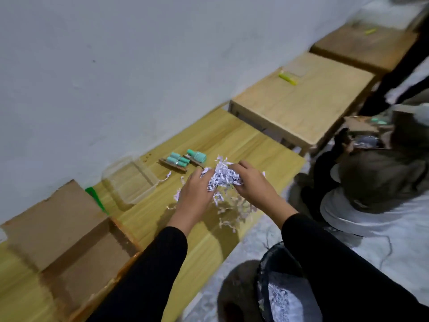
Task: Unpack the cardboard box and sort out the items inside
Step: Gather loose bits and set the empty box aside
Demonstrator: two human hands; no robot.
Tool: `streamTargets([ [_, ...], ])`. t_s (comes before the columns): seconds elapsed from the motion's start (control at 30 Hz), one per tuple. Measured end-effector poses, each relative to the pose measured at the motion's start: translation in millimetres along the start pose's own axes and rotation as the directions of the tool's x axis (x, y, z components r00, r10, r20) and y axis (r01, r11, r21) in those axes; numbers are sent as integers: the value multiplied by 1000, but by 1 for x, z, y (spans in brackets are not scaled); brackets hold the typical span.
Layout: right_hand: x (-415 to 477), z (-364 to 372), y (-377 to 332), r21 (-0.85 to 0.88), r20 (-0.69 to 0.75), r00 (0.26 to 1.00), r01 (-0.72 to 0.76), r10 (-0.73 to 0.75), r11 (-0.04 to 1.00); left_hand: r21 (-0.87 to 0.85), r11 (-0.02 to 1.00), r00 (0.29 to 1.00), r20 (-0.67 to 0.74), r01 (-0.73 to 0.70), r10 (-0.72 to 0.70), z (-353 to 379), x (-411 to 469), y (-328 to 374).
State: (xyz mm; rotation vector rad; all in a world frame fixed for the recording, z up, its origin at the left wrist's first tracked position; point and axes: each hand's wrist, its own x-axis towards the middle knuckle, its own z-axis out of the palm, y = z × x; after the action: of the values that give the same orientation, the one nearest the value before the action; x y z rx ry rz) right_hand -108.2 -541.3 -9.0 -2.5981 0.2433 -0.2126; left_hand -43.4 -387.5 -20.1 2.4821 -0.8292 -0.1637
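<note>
A bundle of white shredded paper (222, 176) is held between both my hands over the wooden table (204, 242). My left hand (193, 194) presses it from the left, my right hand (249, 181) grips it from the right. Loose strips hang and lie below it. The open cardboard box (62, 231) stands at the near left with its flaps spread. Behind the paper lie teal-capped parts on small brown boards (184, 159). A clear plastic tray (132, 180) sits between the box and those parts.
A black mesh bin (282, 296) holding shredded paper stands on the floor by my right sleeve. To the right, another person sits at a lower wooden table (306, 101) bearing a yellow-green item (287, 77). A white wall runs along the tables' far edge.
</note>
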Motion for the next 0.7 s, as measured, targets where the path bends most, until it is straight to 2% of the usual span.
streamTargets([
  [0.2, -78, -81, 62, 34, -211, 947, -241, 242, 970, -97, 949, 952, 37, -299, 304, 42, 16, 112],
  [0.3, -139, -97, 105, 64, -261, 873, -410, 412, 910, -135, 891, 885, 122, -434, 450, 93, 9, 162],
  [0.43, -222, -83, 158, 140, -272, 755, -582, 596, 801, -161, 827, 779, 280, -539, 562, 171, -17, 206],
  [0.57, -282, -43, 199, 228, -163, 623, -731, 765, 643, -128, 824, 706, 455, -551, 543, 241, -47, 220],
  [0.7, -316, -5, 223, 259, -58, 524, -814, 850, 520, -81, 835, 635, 611, -544, 472, 292, -69, 216],
])
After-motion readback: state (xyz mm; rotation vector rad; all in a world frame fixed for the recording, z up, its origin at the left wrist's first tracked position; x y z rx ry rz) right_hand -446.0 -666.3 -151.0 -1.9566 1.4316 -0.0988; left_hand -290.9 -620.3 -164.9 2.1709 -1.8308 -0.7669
